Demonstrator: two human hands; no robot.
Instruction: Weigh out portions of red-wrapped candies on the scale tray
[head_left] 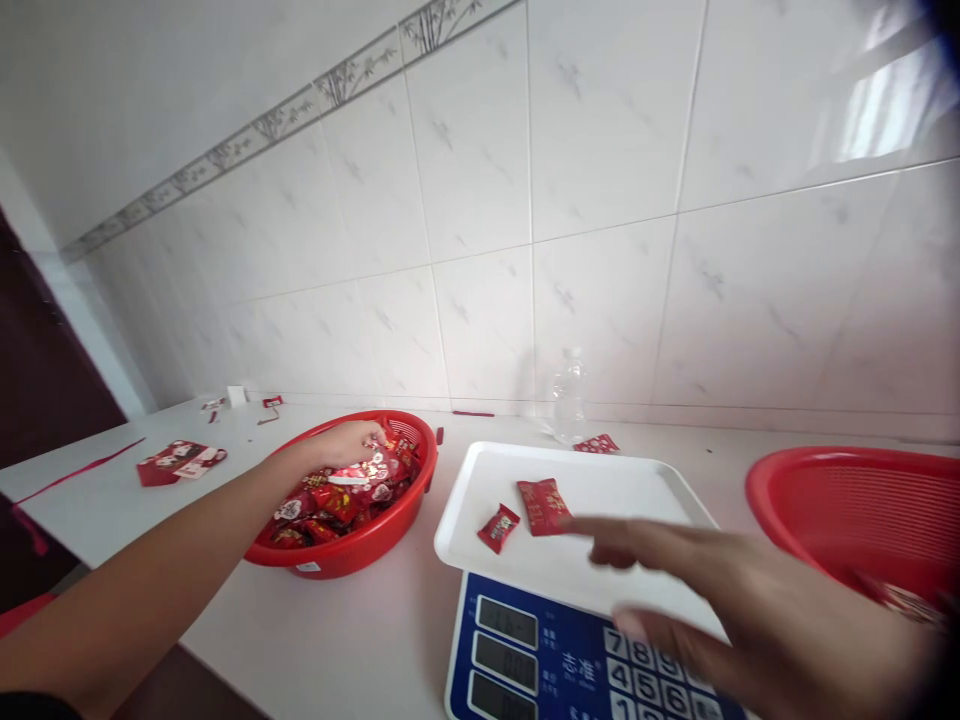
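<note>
My left hand (349, 443) reaches into a red plastic basket (375, 545) on the left, filled with red-wrapped sweets (330, 505). Its fingers are curled in among the wrappers, and what they grip is hidden. Over the white tray (622, 480) of a weighing scale (559, 650), my right hand (720, 590) is open and slightly blurred, thumb apart from the stretched fingers. Two red packets lie on that tray: a larger square one (541, 507), close to the right fingertips, and a small sweet (498, 528) to its left.
At the right edge stands a second red basket (847, 500) with some wrapped items inside. A clear plastic bottle (570, 395) is by the tiled wall, near a red packet (596, 443). Red cards (180, 462) and a red ribbon (82, 470) lie on the table's left part.
</note>
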